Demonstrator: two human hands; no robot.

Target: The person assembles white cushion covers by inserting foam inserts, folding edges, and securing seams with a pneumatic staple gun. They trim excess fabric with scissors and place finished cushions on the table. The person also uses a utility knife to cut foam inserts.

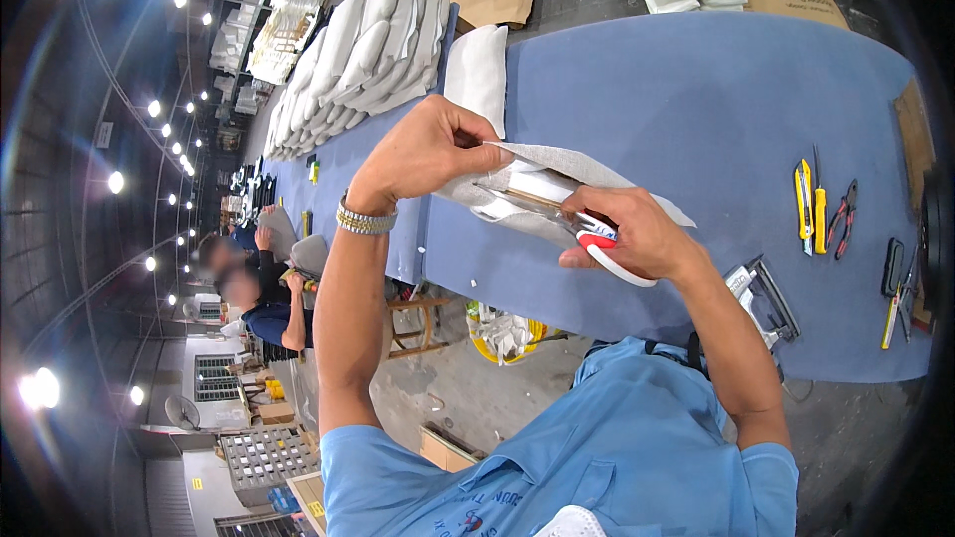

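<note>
My left hand pinches the upper left end of a light grey fabric-covered pad, with thumb and fingers closed on the cloth. The pad is raised above the blue table, and its cover gapes along one side, showing white inside. Scissors with red and white handles are gripped in my right hand. Their metal blades reach left into the gap of the cover, toward my left hand. Whether the blades are cutting cloth cannot be seen.
A white cushion lies beyond my left hand, beside a tall cushion pile. On the right lie a yellow knife, a yellow screwdriver, pliers and a staple gun. A yellow scrap bucket stands below. Two people work at left.
</note>
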